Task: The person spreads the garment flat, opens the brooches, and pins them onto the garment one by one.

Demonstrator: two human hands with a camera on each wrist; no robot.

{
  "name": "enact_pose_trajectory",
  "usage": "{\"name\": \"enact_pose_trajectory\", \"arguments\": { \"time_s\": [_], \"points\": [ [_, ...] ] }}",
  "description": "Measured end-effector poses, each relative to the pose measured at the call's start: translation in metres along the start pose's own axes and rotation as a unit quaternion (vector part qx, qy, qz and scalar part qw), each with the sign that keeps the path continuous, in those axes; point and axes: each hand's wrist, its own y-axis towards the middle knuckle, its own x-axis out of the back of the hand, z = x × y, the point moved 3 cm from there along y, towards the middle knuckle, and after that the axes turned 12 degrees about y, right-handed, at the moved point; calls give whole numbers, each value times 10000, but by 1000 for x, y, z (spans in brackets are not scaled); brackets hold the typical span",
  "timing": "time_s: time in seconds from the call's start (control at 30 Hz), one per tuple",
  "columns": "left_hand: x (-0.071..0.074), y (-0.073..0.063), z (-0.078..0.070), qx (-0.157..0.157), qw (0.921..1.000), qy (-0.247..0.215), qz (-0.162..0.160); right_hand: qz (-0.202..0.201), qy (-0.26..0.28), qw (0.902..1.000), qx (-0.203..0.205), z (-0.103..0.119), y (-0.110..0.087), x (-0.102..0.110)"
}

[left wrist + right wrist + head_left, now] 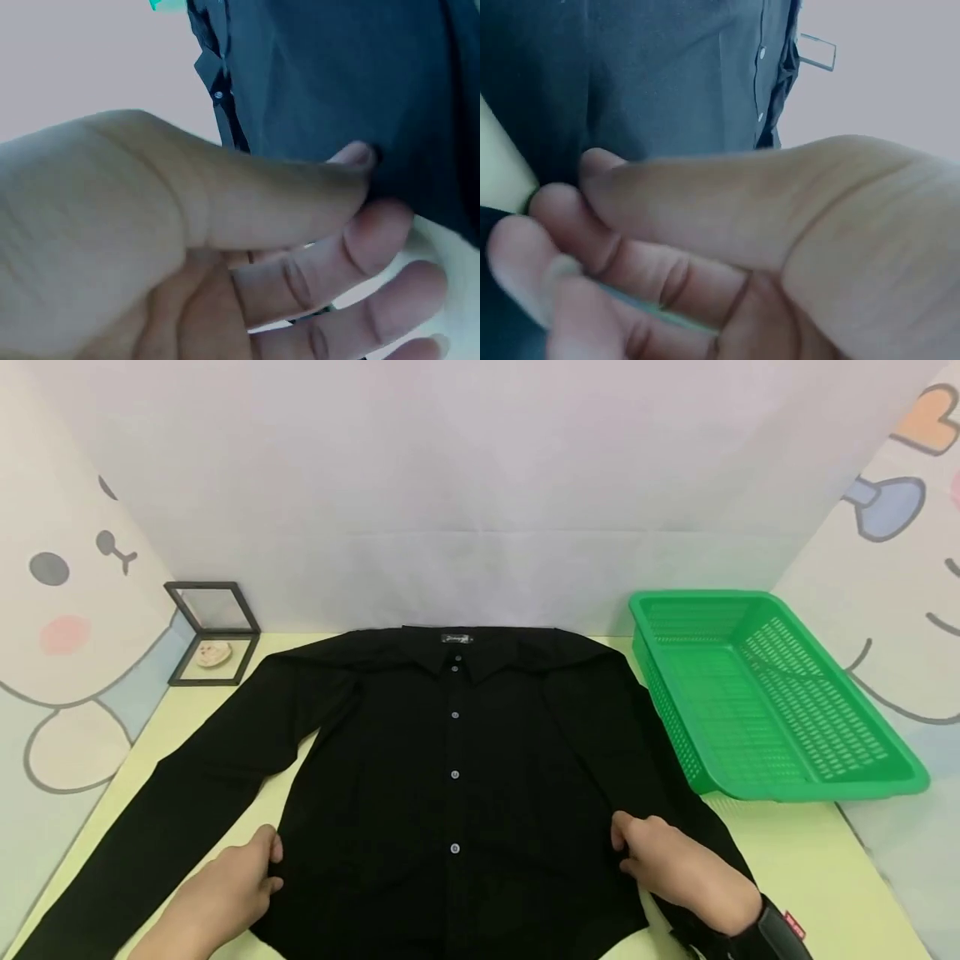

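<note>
A black button-up shirt (405, 760) lies spread front up, its collar at the far side and a row of pale buttons down the middle. My left hand (232, 881) pinches its left side edge near the hem. In the left wrist view, the thumb and index finger of my left hand (300, 210) meet on the dark cloth. The opposite side edge is pinched by my right hand (671, 860), which wears a dark wristband (780, 931). Thumb and index finger of the right hand (682, 210) close on the fabric in the right wrist view. The shirt's hem runs out of the head view.
A green plastic basket (675, 693) stands at the right, against the shirt's right sleeve. At the back left sits an open black-framed case (242, 662) with a small pale round item (213, 653). The yellow table (840, 877) meets cartoon-printed side walls and a white back wall.
</note>
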Motion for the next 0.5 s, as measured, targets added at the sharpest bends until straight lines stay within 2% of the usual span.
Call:
{"name": "enact_pose_trajectory", "arguments": {
  "time_s": [0.17, 0.3, 0.37, 0.5],
  "points": [
    [6, 2, -4, -191, 9998, 96, 37, 307, 234, 9963, 767, 1, -3, 4],
    [14, 5, -3, -41, 9996, -35, 260, 176, 352, 9928, 1133, 4, -3, 12],
    [16, 8, -2, 54, 9995, -121, 285, 31, 393, 9930, 1113, 6, -3, 15],
    [14, 10, 1, 318, 9981, -170, 504, 91, 502, 9965, 667, 7, -1, 15]
  ]
}}
